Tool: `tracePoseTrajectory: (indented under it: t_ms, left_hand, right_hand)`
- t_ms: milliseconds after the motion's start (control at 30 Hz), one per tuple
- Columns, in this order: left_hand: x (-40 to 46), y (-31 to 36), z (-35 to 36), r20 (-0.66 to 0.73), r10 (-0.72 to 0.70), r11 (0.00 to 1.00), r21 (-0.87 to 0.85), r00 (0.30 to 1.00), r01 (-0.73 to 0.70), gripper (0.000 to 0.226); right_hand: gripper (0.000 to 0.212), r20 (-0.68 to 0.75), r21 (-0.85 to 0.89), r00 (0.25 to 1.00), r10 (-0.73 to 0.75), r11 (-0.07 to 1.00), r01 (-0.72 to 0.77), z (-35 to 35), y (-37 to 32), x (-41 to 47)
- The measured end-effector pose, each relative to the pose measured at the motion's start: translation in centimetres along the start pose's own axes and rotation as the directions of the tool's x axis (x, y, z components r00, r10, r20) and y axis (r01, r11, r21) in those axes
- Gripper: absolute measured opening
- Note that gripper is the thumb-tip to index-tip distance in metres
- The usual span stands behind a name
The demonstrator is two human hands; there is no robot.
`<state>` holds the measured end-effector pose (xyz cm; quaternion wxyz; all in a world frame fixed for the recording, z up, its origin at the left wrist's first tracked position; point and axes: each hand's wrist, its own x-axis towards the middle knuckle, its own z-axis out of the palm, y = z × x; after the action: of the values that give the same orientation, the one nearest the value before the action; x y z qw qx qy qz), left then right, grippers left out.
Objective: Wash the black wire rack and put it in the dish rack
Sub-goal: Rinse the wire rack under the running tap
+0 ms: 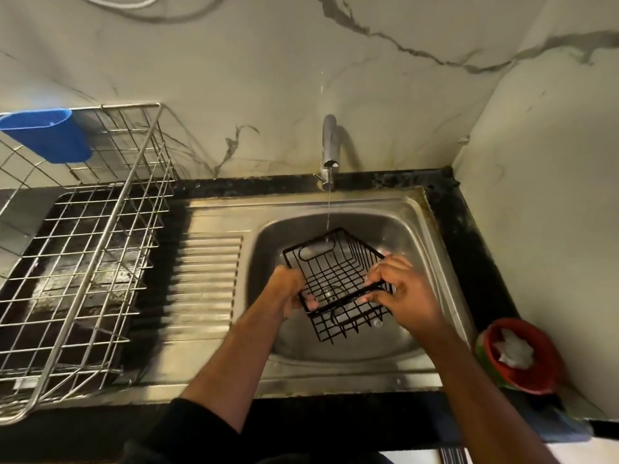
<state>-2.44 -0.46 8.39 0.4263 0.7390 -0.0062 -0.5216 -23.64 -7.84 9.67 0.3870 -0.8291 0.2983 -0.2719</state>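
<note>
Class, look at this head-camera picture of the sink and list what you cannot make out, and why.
- Drain of the sink: head view, hidden behind the black wire rack.
- Contents of the red bowl: something white, too small and dim to name.
- Dish rack: left end cut off by the frame edge.
- Palms of the left hand and right hand: turned away.

dish rack: left side cut by frame edge | red bowl: white contents unidentifiable
</note>
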Motion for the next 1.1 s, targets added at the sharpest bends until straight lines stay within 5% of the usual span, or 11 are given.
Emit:
tracePoseTrajectory:
  t_ms: [167, 400, 533, 700, 800, 933, 1033, 1100]
  left_hand:
    - [-0.6, 0.2, 0.6, -0.103, 0.173, 0.982, -0.056, 0.980, -0.179, 0.031]
    - [-2.4, 0.9, 0.2, -0.024, 0.184, 0.925, -0.333, 0.983, -0.181, 0.029]
    - [-2.8, 1.8, 0.4, -0.074, 0.217, 0.847, -0.481, 0.973, -0.225, 0.030]
    - [-2.6, 2.7, 0.6, -0.205, 0.325, 0.828, -0.410, 0.923, -0.382, 0.038]
    - [-1.7, 3.3, 0.0, -0.232, 0.381, 0.839, -0.320, 0.895, -0.440, 0.047]
    - [-0.6, 3.8, -0.1, -0.215, 0.368, 0.839, -0.342, 0.905, -0.422, 0.062]
    - [-0.6, 4.0, -0.1, -0.212, 0.369, 0.814, -0.395, 0.905, -0.425, 0.057]
    - [-0.3, 4.0, -0.3, -0.212, 0.405, 0.791, -0.407, 0.889, -0.457, 0.039]
  right_hand:
    - [0.023, 0.134, 0.000, 0.974, 0.185, 0.982, -0.187, -1.1, 2.3, -0.1]
    - [0.049, 0.145, -0.125, 0.982, 0.120, 0.987, -0.102, -1.4, 4.9, 1.3]
    - [0.034, 0.219, -0.352, 0.974, 0.054, 0.936, 0.028, -1.1, 4.8, 3.2]
    - [0.045, 0.421, -0.459, 0.881, 0.215, 0.888, 0.003, -0.5, 4.5, 5.6]
    - [0.046, 0.434, -0.213, 0.857, 0.278, 0.956, -0.203, -0.9, 2.6, 8.2]
    - [0.025, 0.160, 0.136, 0.931, 0.328, 0.927, -0.350, 0.7, 0.2, 13.9]
    - [0.034, 0.166, 0.616, 0.812, 0.559, 0.584, -0.528, 2.6, 0.1, 18.4]
    - [0.034, 0.270, 0.757, 0.735, 0.622, 0.334, -0.561, 3.2, 0.1, 20.9]
